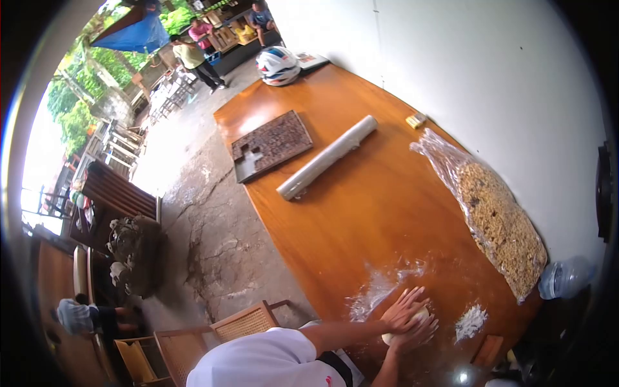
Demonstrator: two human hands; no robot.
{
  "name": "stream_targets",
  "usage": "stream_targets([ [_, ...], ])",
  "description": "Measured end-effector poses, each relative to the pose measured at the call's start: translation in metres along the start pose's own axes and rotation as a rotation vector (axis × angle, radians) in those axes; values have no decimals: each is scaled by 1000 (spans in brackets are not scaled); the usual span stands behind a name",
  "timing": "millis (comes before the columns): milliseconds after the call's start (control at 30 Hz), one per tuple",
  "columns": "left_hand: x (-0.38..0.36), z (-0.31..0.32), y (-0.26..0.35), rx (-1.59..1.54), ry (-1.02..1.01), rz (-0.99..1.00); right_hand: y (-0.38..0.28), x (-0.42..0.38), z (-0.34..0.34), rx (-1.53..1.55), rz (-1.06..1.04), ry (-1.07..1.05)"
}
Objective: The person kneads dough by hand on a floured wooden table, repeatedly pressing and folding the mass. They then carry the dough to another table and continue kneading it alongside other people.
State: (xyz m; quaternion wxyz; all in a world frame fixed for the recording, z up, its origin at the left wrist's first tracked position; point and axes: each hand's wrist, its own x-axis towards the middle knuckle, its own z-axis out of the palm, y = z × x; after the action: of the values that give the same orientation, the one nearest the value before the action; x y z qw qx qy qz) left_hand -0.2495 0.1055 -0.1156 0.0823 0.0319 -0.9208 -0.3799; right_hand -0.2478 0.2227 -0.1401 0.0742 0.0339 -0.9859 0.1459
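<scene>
On the floured part of the wooden table (335, 219), my left hand (404, 311) lies with its fingers stretched over a pale lump of dough (387, 338). My right hand (416, 332) rests against the same lump, its fingers extended beside the left hand. Both palms touch the dough, which they largely cover. White flour (374, 291) is smeared beyond the hands. A small flour pile (471, 323) sits to their right.
Farther up lie a plastic film roll (327, 158), a dark brown tray (273, 143) and a helmet (278, 66). A crumb-filled plastic bag (500, 216) and a bottle (566, 278) are along the right. Cane chairs (245, 320) stand left. Several people are in the background.
</scene>
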Motion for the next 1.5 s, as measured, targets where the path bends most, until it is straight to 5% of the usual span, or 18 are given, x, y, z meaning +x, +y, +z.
stream_targets([
  [400,200,22,-17,29,84,-74,0,222,3,7,-98,-8],
  [500,154,-1,-6,-386,-114,-68,-3,215,21,43,-187,66],
  [567,102,8,-12,-448,-65,-91,-5,196,29,188,-442,-113],
  [633,45,8,-8,-528,75,-189,-23,160,24,186,-694,-69],
  [733,-32,7,-9,-601,193,-233,-51,102,2,116,-783,-241],
  [833,-92,-18,-18,-745,-13,-226,-47,44,-17,70,-801,-307],
  [900,-112,-33,-27,-725,-164,-145,-26,1,-36,-3,-835,-6],
  [933,-122,-40,-30,-516,-433,-426,-18,-17,-52,2,-731,-214],
  [967,-132,-26,-47,-257,-252,-61,-7,-32,-58,78,-730,-240],
  [1000,-117,-48,-36,-269,-181,92,0,-42,-60,58,-711,-306],
  [1033,-112,-46,-30,-207,-1,142,-6,-38,-80,114,-682,-411],
  [1133,-84,-56,1,-364,-124,-109,33,-45,-66,395,-616,-528],
  [1200,-70,-49,8,-254,-109,22,14,-41,-89,763,26,-121],
  [1300,-68,-12,6,-156,-173,69,-8,-61,-35,557,338,150],
  [1500,5,13,3,-119,-163,78,-16,-8,-13,416,512,243],
])
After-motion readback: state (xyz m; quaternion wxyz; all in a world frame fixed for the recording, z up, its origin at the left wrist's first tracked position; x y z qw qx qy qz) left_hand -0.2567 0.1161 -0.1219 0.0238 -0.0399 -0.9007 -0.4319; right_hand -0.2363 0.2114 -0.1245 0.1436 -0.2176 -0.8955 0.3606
